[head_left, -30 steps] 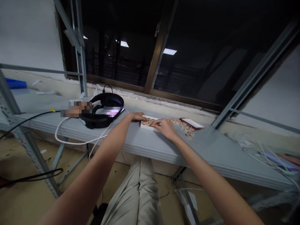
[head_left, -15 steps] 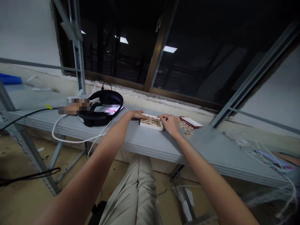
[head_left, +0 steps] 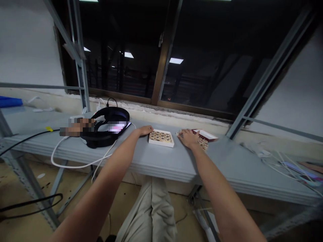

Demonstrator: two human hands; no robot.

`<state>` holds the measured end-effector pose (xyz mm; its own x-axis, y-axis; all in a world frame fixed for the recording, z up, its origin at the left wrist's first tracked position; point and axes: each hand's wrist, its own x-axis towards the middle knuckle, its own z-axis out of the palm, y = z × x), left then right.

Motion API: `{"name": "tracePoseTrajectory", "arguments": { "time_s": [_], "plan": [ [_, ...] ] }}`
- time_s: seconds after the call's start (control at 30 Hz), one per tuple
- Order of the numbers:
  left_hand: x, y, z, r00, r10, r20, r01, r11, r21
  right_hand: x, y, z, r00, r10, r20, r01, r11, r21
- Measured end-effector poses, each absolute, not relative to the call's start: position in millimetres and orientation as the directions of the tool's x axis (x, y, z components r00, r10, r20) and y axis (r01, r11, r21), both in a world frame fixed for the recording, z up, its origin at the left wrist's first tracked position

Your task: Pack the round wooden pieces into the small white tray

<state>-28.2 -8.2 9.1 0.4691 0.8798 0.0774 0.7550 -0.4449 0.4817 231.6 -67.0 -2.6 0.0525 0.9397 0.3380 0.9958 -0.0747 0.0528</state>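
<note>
A shallow white box (head_left: 161, 144) stands on the grey shelf, filled with rows of round, light wooden pieces (head_left: 160, 136) with dark marks, which look like Chinese chess pieces. My left hand (head_left: 145, 130) is at the box's back left corner, its fingers closed against the edge. To the right of the box, my right hand (head_left: 188, 137) lies palm down with fingers spread, over or beside some pieces. More loose pieces (head_left: 203, 144) lie just right of that hand, in front of a maroon and white box lid (head_left: 207, 135). What is under the right palm is hidden.
A black headset (head_left: 104, 127) with a phone-like lit screen (head_left: 118, 126) sits left on the shelf (head_left: 151, 163). White cables (head_left: 75, 164) hang over the front edge. Further cables and flat items (head_left: 300, 169) lie at the far right. A window (head_left: 126, 67) is behind.
My right hand has moved right, away from the white box to the loose pieces, and its fingers have spread. My left hand has drawn back from inside the box to its edge. The view has tilted up slightly.
</note>
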Motion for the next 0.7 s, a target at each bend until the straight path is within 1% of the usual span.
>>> {"name": "tracePoseTrajectory", "arguments": {
  "time_s": [0.07, 0.2, 0.23, 0.27, 0.3, 0.33, 0.37, 0.4, 0.43, 0.47, 0.5, 0.57, 0.7],
  "plan": [
    [-28, -9, 10, 0.463, 0.882, 0.086, 0.752, -0.442, 0.489, 227, -68, -1, 0.016, 0.921, 0.389, 0.998, -0.036, 0.043],
    [-29, -15, 12, 0.470, 0.877, 0.102, 0.752, -0.458, 0.474, 222, -65, 1, 0.014, 0.923, 0.384, 1.000, -0.003, -0.028],
    [-29, -16, 13, 0.470, 0.876, 0.104, 0.756, -0.461, 0.465, 221, -65, 2, 0.022, 0.921, 0.388, 0.998, -0.001, -0.055],
    [-29, -16, 13, 0.468, 0.877, 0.105, 0.761, -0.461, 0.456, 221, -65, 4, 0.036, 0.915, 0.402, 0.994, 0.008, -0.107],
    [-29, -17, 14, 0.462, 0.881, 0.106, 0.768, -0.457, 0.448, 219, -65, 5, 0.047, 0.906, 0.421, 0.981, 0.038, -0.193],
    [-29, -17, 14, 0.453, 0.885, 0.109, 0.776, -0.451, 0.441, 218, -67, 7, 0.050, 0.895, 0.444, 0.946, 0.100, -0.310],
    [-28, -16, 15, 0.443, 0.889, 0.114, 0.782, -0.446, 0.435, 215, -69, 9, 0.033, 0.887, 0.461, 0.877, 0.196, -0.438],
    [-28, -16, 15, 0.432, 0.894, 0.121, 0.790, -0.439, 0.428, 211, -72, 11, -0.011, 0.883, 0.468, 0.777, 0.302, -0.553],
    [-29, -15, 15, 0.421, 0.898, 0.131, 0.797, -0.435, 0.419, 206, -76, 12, -0.081, 0.881, 0.466, 0.669, 0.394, -0.630],
    [-29, -14, 14, 0.412, 0.899, 0.145, 0.802, -0.434, 0.410, 200, -80, 13, -0.169, 0.876, 0.452, 0.578, 0.460, -0.674],
    [-30, -14, 14, 0.406, 0.899, 0.162, 0.805, -0.436, 0.403, 194, -84, 14, -0.256, 0.868, 0.426, 0.520, 0.495, -0.696],
    [-32, -12, 11, 0.398, 0.898, 0.187, 0.806, -0.440, 0.395, 185, -91, 14, -0.371, 0.852, 0.370, 0.495, 0.519, -0.697],
    [-36, -6, 5, 0.378, 0.905, 0.195, 0.799, -0.425, 0.426, 181, -97, 14, -0.396, 0.849, 0.349, 0.548, 0.524, -0.653]
  ]
}}
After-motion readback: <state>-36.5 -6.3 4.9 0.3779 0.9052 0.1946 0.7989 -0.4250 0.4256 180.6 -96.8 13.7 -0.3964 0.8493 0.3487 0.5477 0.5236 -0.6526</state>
